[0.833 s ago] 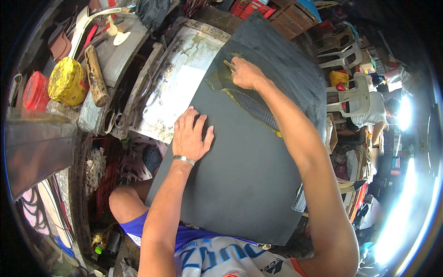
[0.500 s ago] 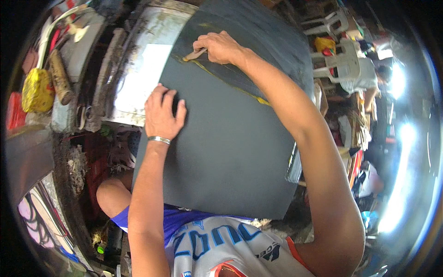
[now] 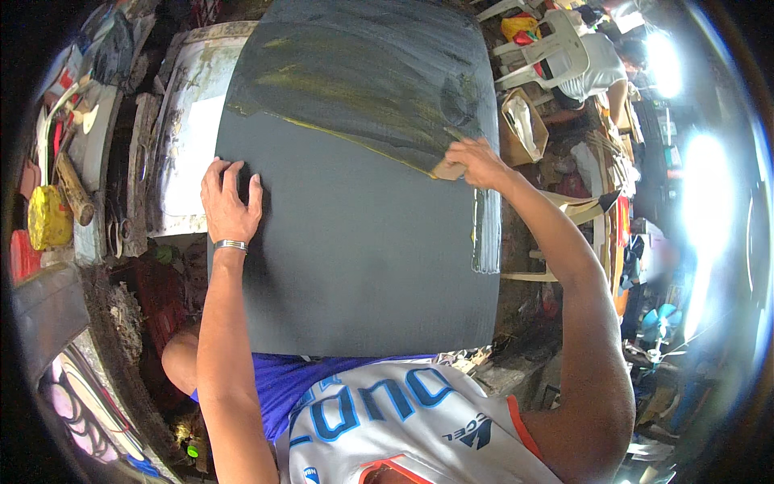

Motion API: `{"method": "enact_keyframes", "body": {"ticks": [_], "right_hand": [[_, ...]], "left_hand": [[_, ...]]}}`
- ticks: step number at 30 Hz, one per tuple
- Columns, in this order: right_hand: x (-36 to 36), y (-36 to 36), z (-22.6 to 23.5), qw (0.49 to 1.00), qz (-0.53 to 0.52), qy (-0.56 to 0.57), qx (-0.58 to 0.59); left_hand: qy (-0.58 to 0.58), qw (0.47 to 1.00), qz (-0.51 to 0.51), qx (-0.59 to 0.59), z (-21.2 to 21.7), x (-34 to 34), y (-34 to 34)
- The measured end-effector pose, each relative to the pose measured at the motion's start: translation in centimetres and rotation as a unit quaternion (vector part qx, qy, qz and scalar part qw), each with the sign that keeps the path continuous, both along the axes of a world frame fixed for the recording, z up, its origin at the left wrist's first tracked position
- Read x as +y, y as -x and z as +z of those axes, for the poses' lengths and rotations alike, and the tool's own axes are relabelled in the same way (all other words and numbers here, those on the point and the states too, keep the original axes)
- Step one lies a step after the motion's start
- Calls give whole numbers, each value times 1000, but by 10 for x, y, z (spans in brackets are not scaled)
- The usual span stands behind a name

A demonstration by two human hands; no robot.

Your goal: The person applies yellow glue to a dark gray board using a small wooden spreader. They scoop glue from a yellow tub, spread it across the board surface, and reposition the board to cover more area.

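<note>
A large dark grey sheet (image 3: 355, 274) lies in front of me, its near edge by my lap. Wet, yellowish glue-like film (image 3: 322, 73) streaks its far part and ends in a slanting yellow ridge. My right hand (image 3: 481, 164) pinches a small flat tan spreader (image 3: 448, 170), whose edge touches the sheet at the ridge's right end. On the sheet's left edge rests my left hand (image 3: 230, 200), fingers apart and holding nothing. A clear glossy strip (image 3: 485, 242) runs along the right edge below my right hand.
Left of the sheet is a stained white board (image 3: 181, 153). Farther left sit a yellow container (image 3: 50, 218) and a wooden stick-like piece (image 3: 75, 189). At right are an open cardboard box (image 3: 524, 125), a white plastic chair (image 3: 556, 52) and another person (image 3: 592, 68).
My right hand has swept the spreader from the ridge's left end to its right end, leaving streaked film. My left hand stays on the left edge. The whole view has shifted.
</note>
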State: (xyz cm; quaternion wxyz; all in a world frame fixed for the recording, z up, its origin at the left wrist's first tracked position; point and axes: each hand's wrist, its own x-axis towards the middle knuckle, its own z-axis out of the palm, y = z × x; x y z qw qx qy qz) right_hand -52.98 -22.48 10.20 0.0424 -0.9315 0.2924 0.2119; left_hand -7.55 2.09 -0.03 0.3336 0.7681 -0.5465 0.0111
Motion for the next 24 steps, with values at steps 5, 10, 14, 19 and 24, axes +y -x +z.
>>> {"method": "enact_keyframes", "body": {"ticks": [5, 10, 14, 19, 24], "right_hand": [[40, 69, 5, 976, -210, -18, -56], [58, 76, -10, 915, -403, 21, -15], [50, 29, -40, 903, -425, 22, -58], [46, -93, -48, 931, -342, -6, -130], [61, -249, -29, 881, -437, -97, -154]], "left_hand": [[-49, 997, -65, -6, 16, 18, -14], [-101, 994, -28, 40, 27, 102, -22], [-231, 930, 28, 286, 27, 182, -25], [-180, 863, 27, 471, 21, 217, -30], [-153, 857, 48, 490, 22, 213, -33]]}}
